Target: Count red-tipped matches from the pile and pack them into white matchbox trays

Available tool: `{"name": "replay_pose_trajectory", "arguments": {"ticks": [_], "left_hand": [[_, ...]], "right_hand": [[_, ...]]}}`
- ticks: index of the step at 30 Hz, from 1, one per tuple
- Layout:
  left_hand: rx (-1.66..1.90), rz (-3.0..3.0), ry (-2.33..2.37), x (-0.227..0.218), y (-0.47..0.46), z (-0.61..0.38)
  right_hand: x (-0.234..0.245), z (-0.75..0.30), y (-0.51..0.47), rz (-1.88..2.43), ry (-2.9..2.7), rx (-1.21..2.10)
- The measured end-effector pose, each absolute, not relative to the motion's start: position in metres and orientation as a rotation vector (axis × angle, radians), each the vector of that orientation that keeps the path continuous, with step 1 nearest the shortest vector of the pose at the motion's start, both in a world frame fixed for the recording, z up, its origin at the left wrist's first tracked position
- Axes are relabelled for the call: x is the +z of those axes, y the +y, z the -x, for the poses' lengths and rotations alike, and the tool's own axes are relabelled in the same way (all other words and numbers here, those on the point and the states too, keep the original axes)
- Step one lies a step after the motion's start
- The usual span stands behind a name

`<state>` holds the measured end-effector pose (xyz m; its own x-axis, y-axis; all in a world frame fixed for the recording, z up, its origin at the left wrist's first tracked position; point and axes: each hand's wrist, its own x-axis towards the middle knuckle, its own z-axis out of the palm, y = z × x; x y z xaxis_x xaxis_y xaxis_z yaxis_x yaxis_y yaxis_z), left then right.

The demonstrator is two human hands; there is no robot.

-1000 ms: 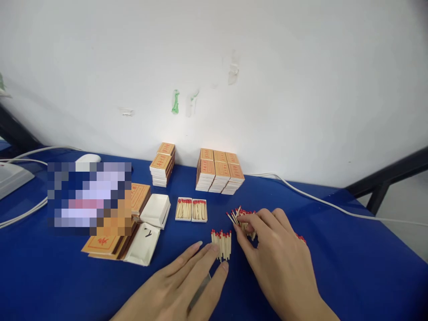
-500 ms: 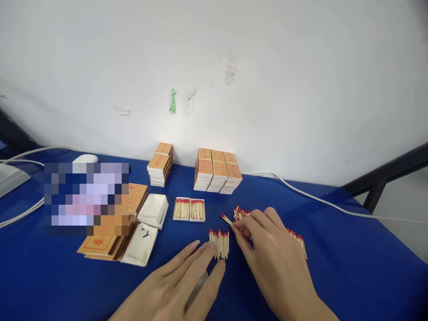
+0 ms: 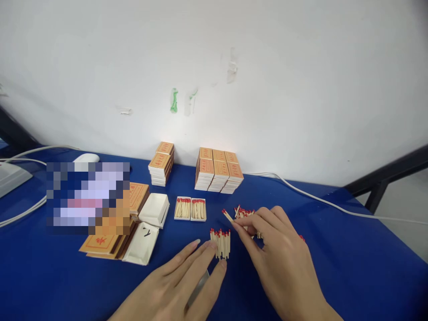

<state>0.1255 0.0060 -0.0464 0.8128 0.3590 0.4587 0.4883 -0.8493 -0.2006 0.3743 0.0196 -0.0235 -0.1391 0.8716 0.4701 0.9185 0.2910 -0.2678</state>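
Observation:
My right hand [image 3: 279,252] pinches a red-headed match [image 3: 228,215] between thumb and forefinger, its head pointing up and left. Beyond those fingers lies a loose pile of matches [image 3: 243,211], partly hidden by the hand. My left hand [image 3: 187,274] rests with fingers apart, its fingertips at the left and lower edge of a row of matches [image 3: 223,243] laid side by side, heads away from me. Under that palm a grey, shiny thing [image 3: 200,285] shows; its kind I cannot make out. Two matchbox trays [image 3: 191,219] full of matches stand just beyond.
Stacked matchboxes [image 3: 219,168] and a smaller stack [image 3: 161,163] stand by the wall. On the left lie white trays [image 3: 142,243], orange matchbox sleeves [image 3: 102,240], a blurred-out patch and a white mouse [image 3: 86,158]. A white cable [image 3: 314,199] crosses the blue table at right.
My right hand has shifted slightly right, and the match in it is tilted more steeply. It covers more of the matches at its right. My left hand stays by the row.

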Motion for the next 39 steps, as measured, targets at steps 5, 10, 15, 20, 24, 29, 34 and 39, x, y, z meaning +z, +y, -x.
{"name": "replay_pose_trajectory", "arguments": {"ticks": [5, 10, 15, 20, 24, 29, 34, 39], "left_hand": [[-0.554, 2.709, -0.687, -0.045, 0.002, -0.124], [-0.537, 2.708, -0.697, -0.041, 0.003, -0.128], [-0.554, 2.711, -0.660, -0.041, 0.006, -0.128], [-0.585, 2.706, -0.668, -0.042, 0.005, -0.128], [-0.575, 2.694, -0.691, -0.043, 0.005, -0.130], [-0.529, 2.700, -0.695, -0.041, 0.005, -0.128], [-0.571, 2.729, -0.704, -0.040, 0.006, -0.127], [-0.572, 2.748, -0.695, -0.043, 0.005, -0.128]], "right_hand": [[-0.013, -0.380, 0.010, 1.685, -1.993, 0.066], [-0.016, -0.380, 0.008, 1.751, -2.052, 0.058], [-0.023, -0.376, 0.007, 1.756, -2.050, 0.046], [-0.022, -0.374, 0.008, 1.734, -2.061, 0.035], [-0.019, -0.374, 0.009, 1.709, -2.074, 0.016], [-0.019, -0.374, 0.008, 1.684, -2.074, -0.037], [-0.021, -0.376, 0.008, 1.683, -2.130, -0.013], [-0.020, -0.376, 0.008, 1.696, -2.132, 0.031]]}}
